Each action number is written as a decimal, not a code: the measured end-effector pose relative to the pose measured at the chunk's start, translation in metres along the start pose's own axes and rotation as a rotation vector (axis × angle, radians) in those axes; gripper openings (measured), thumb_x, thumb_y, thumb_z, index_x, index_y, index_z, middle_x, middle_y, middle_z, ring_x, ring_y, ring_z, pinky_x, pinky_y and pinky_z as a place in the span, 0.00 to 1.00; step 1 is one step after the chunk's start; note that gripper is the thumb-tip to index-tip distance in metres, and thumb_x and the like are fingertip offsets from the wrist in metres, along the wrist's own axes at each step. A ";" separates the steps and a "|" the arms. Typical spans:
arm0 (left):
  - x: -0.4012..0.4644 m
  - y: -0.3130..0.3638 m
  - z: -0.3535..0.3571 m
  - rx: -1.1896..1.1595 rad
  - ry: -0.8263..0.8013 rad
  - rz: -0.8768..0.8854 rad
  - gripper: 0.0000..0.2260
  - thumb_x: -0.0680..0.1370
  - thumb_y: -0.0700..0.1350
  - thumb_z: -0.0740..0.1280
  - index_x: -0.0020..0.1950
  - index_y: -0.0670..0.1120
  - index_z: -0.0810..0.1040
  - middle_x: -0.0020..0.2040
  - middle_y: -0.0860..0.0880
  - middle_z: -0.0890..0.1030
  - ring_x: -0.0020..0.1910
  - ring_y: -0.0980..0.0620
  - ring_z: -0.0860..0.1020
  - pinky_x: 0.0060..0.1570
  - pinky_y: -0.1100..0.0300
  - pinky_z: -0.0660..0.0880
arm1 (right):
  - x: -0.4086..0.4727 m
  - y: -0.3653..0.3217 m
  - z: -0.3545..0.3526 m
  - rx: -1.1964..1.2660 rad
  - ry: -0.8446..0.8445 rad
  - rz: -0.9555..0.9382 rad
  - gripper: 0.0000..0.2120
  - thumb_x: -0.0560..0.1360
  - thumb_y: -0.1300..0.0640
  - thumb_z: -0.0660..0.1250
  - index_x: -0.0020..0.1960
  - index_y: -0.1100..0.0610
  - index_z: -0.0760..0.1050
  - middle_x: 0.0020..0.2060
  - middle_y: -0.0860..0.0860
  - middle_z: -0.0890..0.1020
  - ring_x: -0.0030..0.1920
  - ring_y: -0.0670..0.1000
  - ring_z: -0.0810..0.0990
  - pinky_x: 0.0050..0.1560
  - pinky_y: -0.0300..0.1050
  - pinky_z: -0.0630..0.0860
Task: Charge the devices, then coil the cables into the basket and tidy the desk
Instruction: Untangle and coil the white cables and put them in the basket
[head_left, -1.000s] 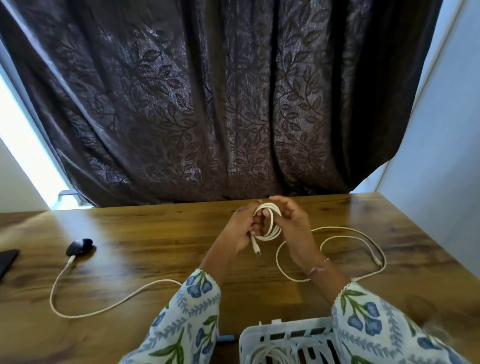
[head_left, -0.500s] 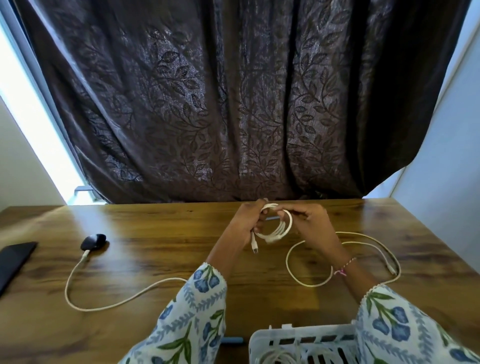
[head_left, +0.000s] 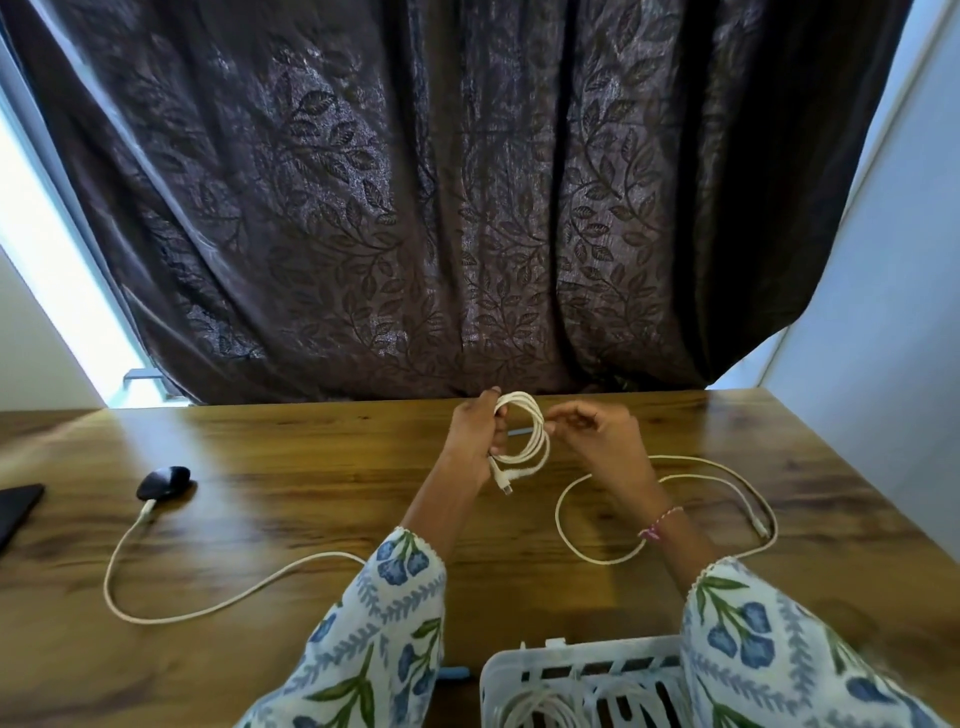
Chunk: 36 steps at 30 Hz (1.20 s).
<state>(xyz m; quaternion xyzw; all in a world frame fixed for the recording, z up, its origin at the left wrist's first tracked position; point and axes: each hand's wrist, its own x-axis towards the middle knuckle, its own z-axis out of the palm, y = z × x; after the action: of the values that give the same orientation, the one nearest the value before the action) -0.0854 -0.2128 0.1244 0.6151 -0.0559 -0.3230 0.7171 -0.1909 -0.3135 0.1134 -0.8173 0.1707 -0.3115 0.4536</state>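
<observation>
Two hands on one white coil

I see my left hand (head_left: 475, 439) gripping the coil (head_left: 525, 434) above the far desk (head_left: 291, 499), its plug dangling below. My right hand (head_left: 592, 436) pinches the strand at the coil's right edge; the loose cable (head_left: 727, 470) loops right. Near me sits the basket (head_left: 582, 662), cables inside. Left, another cable (head_left: 208, 608) meets a black device (head_left: 163, 482).
</observation>
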 end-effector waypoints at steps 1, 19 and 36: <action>0.000 -0.001 0.001 -0.018 0.012 0.006 0.18 0.81 0.46 0.57 0.31 0.45 0.66 0.17 0.55 0.62 0.15 0.60 0.58 0.15 0.67 0.54 | -0.001 0.002 0.004 -0.110 0.039 -0.047 0.05 0.69 0.63 0.73 0.42 0.54 0.82 0.36 0.46 0.83 0.34 0.37 0.78 0.42 0.31 0.74; -0.008 -0.018 0.002 -0.268 0.002 -0.043 0.17 0.82 0.45 0.55 0.32 0.45 0.65 0.18 0.55 0.62 0.15 0.60 0.57 0.16 0.67 0.54 | -0.010 0.003 0.023 -0.213 0.213 0.102 0.05 0.72 0.63 0.69 0.45 0.59 0.84 0.40 0.52 0.86 0.40 0.49 0.82 0.45 0.41 0.77; -0.031 -0.028 0.011 -0.242 -0.248 0.294 0.16 0.81 0.49 0.57 0.35 0.44 0.68 0.22 0.56 0.67 0.22 0.62 0.69 0.29 0.65 0.63 | -0.022 -0.017 0.033 -0.018 0.318 0.281 0.06 0.75 0.58 0.66 0.45 0.54 0.82 0.34 0.47 0.82 0.34 0.44 0.79 0.32 0.32 0.70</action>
<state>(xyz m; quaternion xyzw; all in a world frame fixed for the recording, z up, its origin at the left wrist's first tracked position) -0.1263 -0.2069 0.1114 0.4654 -0.1937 -0.2924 0.8126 -0.1854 -0.2708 0.1072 -0.7300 0.3552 -0.3688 0.4527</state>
